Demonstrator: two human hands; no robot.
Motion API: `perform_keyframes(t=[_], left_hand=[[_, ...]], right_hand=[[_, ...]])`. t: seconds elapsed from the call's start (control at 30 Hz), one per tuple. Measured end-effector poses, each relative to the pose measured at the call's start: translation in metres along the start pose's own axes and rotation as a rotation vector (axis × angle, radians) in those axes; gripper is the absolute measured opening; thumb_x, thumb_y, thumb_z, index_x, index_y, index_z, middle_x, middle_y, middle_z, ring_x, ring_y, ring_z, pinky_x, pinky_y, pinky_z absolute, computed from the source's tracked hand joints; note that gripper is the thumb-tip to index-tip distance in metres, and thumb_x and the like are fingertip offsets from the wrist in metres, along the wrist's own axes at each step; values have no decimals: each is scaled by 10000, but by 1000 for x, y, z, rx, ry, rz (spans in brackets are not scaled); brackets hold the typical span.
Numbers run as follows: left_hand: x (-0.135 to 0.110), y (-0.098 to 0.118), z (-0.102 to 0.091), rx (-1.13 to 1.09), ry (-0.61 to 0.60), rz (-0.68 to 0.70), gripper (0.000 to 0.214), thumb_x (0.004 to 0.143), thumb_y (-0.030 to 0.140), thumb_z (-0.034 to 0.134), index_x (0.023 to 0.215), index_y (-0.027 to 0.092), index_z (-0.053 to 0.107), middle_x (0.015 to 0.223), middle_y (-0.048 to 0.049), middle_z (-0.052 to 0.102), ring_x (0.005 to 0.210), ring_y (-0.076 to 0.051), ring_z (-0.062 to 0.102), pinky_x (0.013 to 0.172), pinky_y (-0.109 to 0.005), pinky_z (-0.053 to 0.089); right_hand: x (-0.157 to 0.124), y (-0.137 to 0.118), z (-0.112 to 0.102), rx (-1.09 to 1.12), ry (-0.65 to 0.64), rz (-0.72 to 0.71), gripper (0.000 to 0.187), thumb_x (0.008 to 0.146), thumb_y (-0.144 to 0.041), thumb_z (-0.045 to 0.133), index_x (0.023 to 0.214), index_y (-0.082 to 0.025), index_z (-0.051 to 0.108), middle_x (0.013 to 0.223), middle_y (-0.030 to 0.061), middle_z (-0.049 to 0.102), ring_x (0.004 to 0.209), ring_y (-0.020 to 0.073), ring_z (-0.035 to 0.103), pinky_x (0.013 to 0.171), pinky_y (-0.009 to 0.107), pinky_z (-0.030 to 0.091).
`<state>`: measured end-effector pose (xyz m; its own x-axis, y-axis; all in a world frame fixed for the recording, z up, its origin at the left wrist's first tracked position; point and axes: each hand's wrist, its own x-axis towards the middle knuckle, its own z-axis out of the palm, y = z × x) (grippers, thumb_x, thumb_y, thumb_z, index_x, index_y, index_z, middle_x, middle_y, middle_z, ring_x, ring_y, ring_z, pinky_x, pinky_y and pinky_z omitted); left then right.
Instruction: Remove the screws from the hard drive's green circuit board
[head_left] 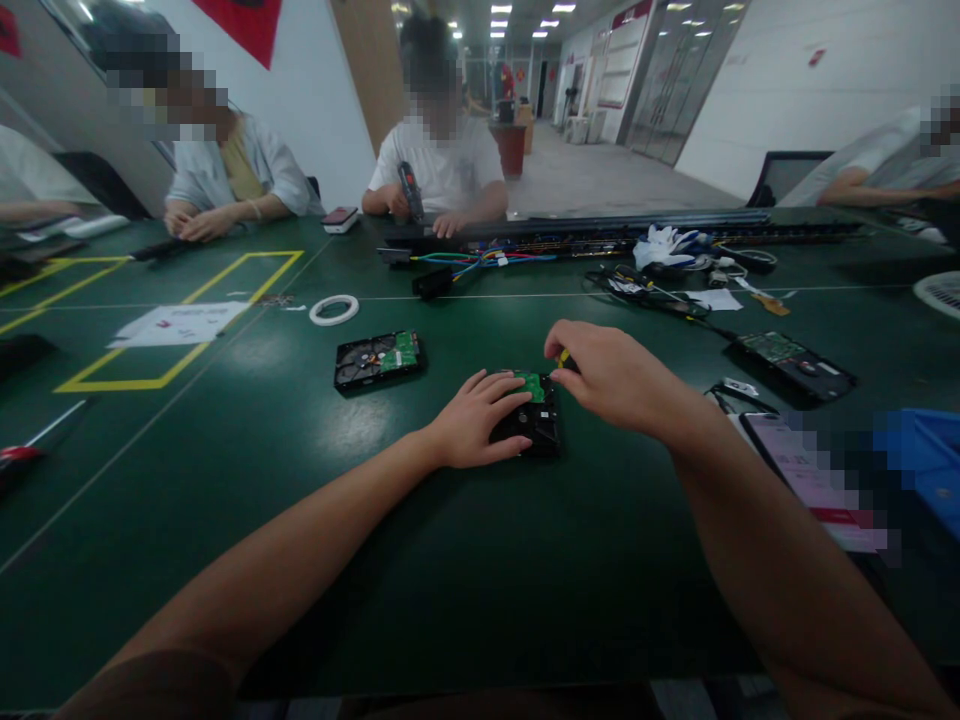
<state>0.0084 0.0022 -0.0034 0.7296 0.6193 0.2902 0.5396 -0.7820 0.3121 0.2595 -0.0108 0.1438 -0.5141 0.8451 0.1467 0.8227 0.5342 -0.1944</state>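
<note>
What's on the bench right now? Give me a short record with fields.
left hand: lies flat on the near hard drive, fingers spread
right hand: pinches a yellow-handled tool at that drive's far edge
near hard drive: circuit board up, on the green table
other drives: second drive to the left, third drive to the right, both untouched
tape roll: white, beyond the second drive
co-worker: across the table, holding a power screwdriver
</note>
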Motion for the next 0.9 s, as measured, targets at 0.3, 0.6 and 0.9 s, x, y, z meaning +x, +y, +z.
perform_keyframes(t=[0.3, 0.6, 0.9], left_hand=[[1, 1, -1, -19, 9, -3, 717, 1037, 648, 671, 1639, 276, 554, 1720, -153, 528, 1645, -433, 427, 1365, -734, 259], [1, 1, 0, -4, 15, 5, 720, 1044, 643, 668, 1634, 244, 561, 1732, -166, 513, 1645, -427, 429, 1371, -724, 255], [0, 0, 0, 5, -3, -1, 711, 1058, 657, 640, 1634, 251, 553, 1741, -158, 505, 1656, -408, 418, 1371, -720, 258]], right_hand=[[-2, -2, -3, 57, -17, -26, 288, 957, -113, 563, 1230, -161, 640, 1239, 153, 776, 1056, 281, 727, 904, 373, 485], [0, -10, -3, -175, 0, 187, 321, 1075, -409, 634, 1273, -157, 656, 1113, 188, 817, 965, 358, 766, 793, 408, 487], [0, -8, -3, -101, -12, 64, 200, 1036, -226, 560, 1135, -169, 724, 1203, 150, 793, 1050, 301, 734, 903, 401, 496]])
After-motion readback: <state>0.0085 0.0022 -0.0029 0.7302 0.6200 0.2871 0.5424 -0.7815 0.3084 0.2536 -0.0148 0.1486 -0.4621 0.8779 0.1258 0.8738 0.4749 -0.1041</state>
